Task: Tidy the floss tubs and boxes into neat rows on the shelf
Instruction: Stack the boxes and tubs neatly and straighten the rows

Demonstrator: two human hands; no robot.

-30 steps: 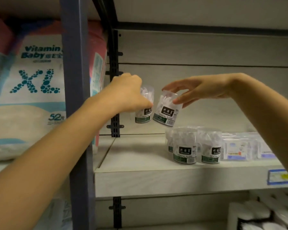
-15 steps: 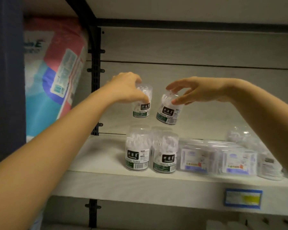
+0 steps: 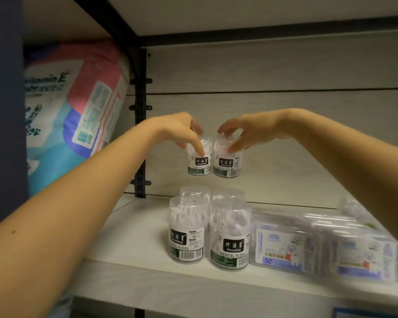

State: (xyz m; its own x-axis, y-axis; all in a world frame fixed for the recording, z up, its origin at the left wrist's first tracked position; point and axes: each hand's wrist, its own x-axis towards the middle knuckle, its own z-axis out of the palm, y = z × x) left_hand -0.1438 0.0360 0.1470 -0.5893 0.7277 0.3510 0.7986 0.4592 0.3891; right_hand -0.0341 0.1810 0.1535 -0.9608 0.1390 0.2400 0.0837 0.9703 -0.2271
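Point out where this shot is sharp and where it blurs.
Head view: front standing tubs sharp, labels legible; left-held tub and right-held tub slightly soft; floss boxes at right blurred; lighting dim, left post in shadow.

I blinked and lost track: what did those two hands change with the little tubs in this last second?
The right hand straightened the tilted right tub upright and brought it close beside the left tub, held by the left hand. Both hands kept their grip. The standing tubs and boxes on the shelf stayed put.
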